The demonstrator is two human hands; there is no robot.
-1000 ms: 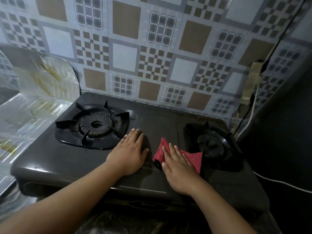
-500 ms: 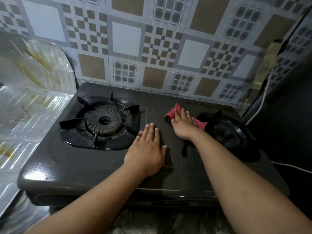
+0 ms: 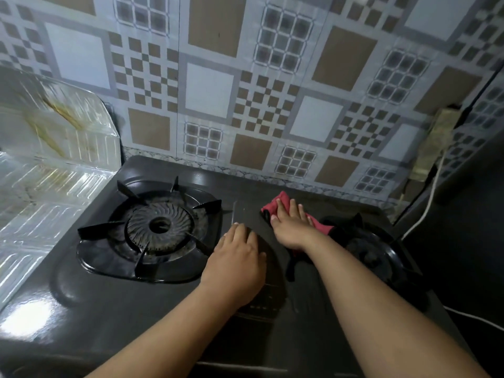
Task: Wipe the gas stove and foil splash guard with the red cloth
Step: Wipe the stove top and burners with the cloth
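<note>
A dark two-burner gas stove (image 3: 114,312) fills the lower middle of the head view. My right hand (image 3: 293,226) presses flat on the red cloth (image 3: 276,204) near the stove's back edge, between the left burner (image 3: 159,226) and the right burner (image 3: 373,252). My left hand (image 3: 236,264) rests palm down on the stove's centre panel, fingers together, holding nothing. The foil splash guard (image 3: 51,170) stands at the stove's left side, shiny with yellowish stains. Most of the cloth is hidden under my right hand.
A patterned tiled wall (image 3: 245,91) rises right behind the stove. At the right, a taped socket (image 3: 433,143) with a white cable (image 3: 425,214) hangs down beside a dark surface (image 3: 463,227).
My right hand has slid the red cloth from the stove's front middle toward the back edge. My left hand has stayed on the centre panel. The camera has moved closer.
</note>
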